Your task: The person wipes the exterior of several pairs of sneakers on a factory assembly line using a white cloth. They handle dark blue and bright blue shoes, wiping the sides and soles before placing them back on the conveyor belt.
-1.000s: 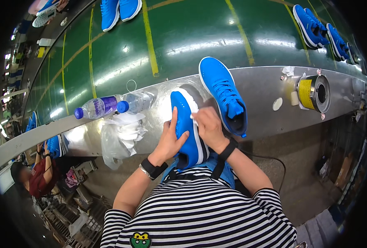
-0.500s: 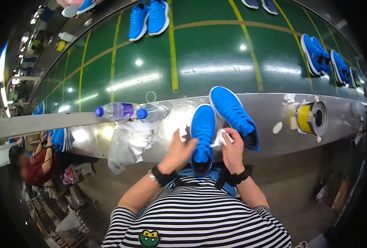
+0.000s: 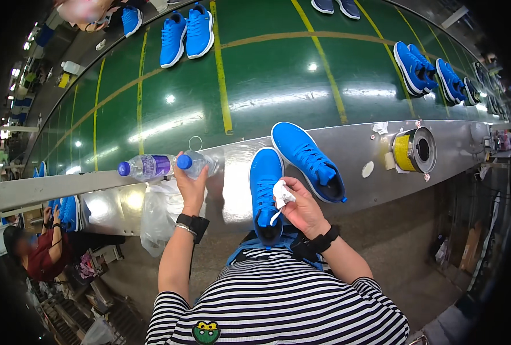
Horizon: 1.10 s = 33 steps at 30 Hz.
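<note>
My left hand [image 3: 191, 192] has its thumb and fingers around a clear plastic bottle [image 3: 198, 164] with a blue cap, lying on its side at the metal ledge. A crumpled white cloth [image 3: 282, 194], perhaps tissue, is pinched in my right hand [image 3: 305, 213], one thin end hanging down. Below that cloth, a blue lace-up sneaker [image 3: 265, 175] points away from me. Its white-soled mate [image 3: 305, 150] lies tilted beside it to the right, not held.
Another bottle [image 3: 146, 167] with a purple label lies further left, above a plastic bag [image 3: 154, 221] of white material. A yellow-labelled tin [image 3: 412, 150] sits on the metal ledge [image 3: 353, 155] at right. More blue sneakers [image 3: 187, 33] stand on the green belt [image 3: 267, 75]. A co-worker [image 3: 39, 247] is at far left.
My left hand has gone from beside the near sneaker leftward to the capped bottle and closed around it. My right hand has brought the white cloth left, over the near sneaker.
</note>
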{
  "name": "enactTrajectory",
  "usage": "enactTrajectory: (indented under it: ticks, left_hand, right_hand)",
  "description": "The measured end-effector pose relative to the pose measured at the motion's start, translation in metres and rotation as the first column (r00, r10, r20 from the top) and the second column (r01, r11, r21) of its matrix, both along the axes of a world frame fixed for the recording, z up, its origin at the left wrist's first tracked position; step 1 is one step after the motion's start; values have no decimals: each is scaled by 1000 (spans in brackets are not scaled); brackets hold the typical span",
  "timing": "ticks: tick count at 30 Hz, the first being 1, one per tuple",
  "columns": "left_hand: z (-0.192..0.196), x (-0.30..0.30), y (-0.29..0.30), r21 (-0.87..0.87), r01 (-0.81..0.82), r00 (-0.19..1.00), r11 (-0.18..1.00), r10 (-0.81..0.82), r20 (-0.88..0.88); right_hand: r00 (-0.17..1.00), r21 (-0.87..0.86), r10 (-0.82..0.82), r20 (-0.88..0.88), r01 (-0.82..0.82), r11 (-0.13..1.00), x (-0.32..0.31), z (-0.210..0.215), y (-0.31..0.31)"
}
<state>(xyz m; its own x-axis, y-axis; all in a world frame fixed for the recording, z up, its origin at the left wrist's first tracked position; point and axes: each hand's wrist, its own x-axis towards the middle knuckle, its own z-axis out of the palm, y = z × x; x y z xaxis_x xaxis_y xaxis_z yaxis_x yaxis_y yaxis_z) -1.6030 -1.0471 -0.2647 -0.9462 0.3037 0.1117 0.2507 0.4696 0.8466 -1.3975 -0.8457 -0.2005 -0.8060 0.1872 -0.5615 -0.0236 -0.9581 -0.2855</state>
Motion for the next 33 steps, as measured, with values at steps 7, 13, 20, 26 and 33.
enactTrajectory:
  ticks: [7, 13, 20, 26, 33]
  left_hand:
    - [85, 21, 25, -237, 314, 888, 919, -373, -268]
    - [118, 39, 29, -388, 386, 816, 837, -506, -280]
    - [115, 58, 32, -398, 421, 807, 815, -537, -246]
    - [111, 68, 33, -373, 435, 821, 820, -531, -210]
    - [114, 67, 25, -429, 441, 801, 788, -561, -207]
  right_hand:
    - [998, 201, 56, 34, -62, 978, -15, 8, -5]
    - [1000, 233, 1, 29, -8, 972, -38, 7, -18]
    - [999, 238, -21, 42, 11, 971, -39, 3, -23]
    - [996, 241, 60, -59, -44, 969, -21, 22, -16]
    - [995, 289, 34, -97, -5, 957, -17, 9, -27]
